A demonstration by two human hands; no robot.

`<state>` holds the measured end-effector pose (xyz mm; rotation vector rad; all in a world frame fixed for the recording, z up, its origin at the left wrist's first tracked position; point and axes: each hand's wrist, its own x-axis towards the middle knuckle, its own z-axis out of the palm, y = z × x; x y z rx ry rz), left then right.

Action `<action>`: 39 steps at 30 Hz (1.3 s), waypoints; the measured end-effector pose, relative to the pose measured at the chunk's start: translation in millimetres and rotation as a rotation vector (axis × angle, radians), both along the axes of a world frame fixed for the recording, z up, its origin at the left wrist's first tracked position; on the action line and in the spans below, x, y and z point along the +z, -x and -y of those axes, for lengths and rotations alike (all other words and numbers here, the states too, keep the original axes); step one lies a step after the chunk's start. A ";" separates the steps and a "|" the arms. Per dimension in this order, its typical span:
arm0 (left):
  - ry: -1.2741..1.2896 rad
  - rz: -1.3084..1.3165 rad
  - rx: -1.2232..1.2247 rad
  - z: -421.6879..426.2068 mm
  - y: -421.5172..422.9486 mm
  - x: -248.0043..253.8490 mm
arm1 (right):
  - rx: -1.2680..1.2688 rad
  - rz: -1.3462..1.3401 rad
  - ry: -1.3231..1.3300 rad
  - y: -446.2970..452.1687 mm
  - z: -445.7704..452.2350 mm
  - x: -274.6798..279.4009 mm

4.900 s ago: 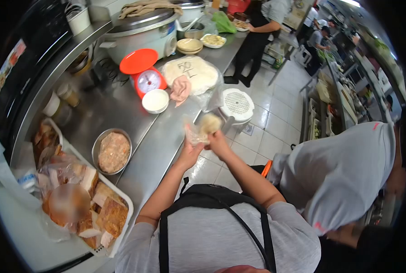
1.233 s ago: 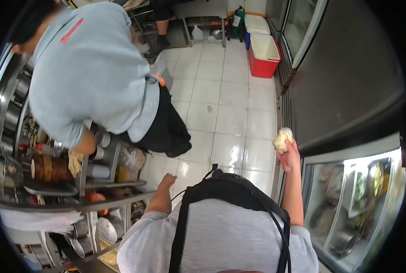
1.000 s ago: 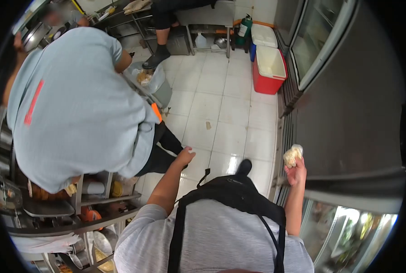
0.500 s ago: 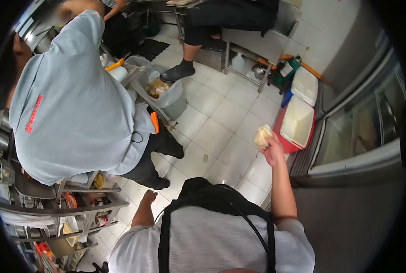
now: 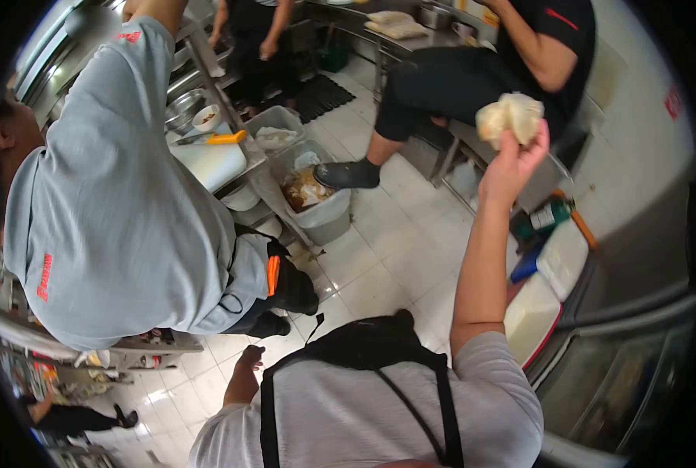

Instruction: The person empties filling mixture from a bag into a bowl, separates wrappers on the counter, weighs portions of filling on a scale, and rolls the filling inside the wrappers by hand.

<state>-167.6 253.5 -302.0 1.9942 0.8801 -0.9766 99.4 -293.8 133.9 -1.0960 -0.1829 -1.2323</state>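
My right hand (image 5: 515, 162) is raised out in front, its fingers closed round a pale, lumpy bundle (image 5: 511, 118) in thin clear plastic. The bundle is in line with the dark clothes of a seated person (image 5: 547, 47). Low at my left side hangs my left hand (image 5: 250, 358), with its fingers loosely curled and partly spread and nothing seen in it. It is nearest to the dark trousers and shoes of a co-worker in a grey shirt (image 5: 122, 210).
A grey bin (image 5: 328, 222) with waste stands ahead, the seated person's shoe (image 5: 348, 175) over its rim. A knife (image 5: 215, 139) with an orange handle lies on a white board (image 5: 211, 162). An open red cooler (image 5: 531, 320) and a glass-fronted fridge (image 5: 621, 382) are at the right.
The view has swung round from the counter with the scale, past the fridges, to the seated person. My right hand has risen with the bundle still in it; my left hand is away from it.
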 end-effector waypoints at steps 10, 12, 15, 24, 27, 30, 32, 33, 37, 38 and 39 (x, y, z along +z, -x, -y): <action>-0.217 0.211 1.115 190.7 127.7 33.1 | -0.046 -0.560 1.252 -250.2 -158.2 -115.5; -0.275 0.219 1.281 255.3 170.9 30.6 | 0.296 -0.653 1.356 -239.2 -177.7 -183.6; -0.288 -0.086 1.507 362.9 228.8 7.4 | 0.794 -0.821 1.720 -188.1 -177.5 -309.4; -0.256 -0.122 1.927 514.2 313.1 -22.6 | 1.242 -0.339 2.760 -14.5 -224.1 -437.6; -0.144 -0.216 1.979 475.9 340.9 -21.2 | 1.338 -0.134 2.815 39.4 -292.5 -426.3; -0.131 -0.140 1.862 423.9 370.8 -14.0 | 1.126 -0.561 2.652 111.0 -361.2 -428.2; -0.140 -0.091 1.814 393.4 394.9 -15.7 | 1.431 -0.547 2.620 154.6 -404.3 -421.4; -0.164 -0.051 1.839 376.3 405.3 -6.9 | 1.413 -0.564 2.601 177.0 -424.8 -432.0; -0.286 -0.022 1.840 309.1 447.8 14.7 | 1.537 -0.502 2.480 254.9 -501.1 -442.0; -0.297 -0.030 1.850 294.8 461.7 15.5 | 1.576 -0.433 2.467 270.1 -518.5 -440.7; -0.310 -0.036 1.861 278.2 474.8 14.6 | 1.613 -0.363 2.450 279.9 -538.5 -442.2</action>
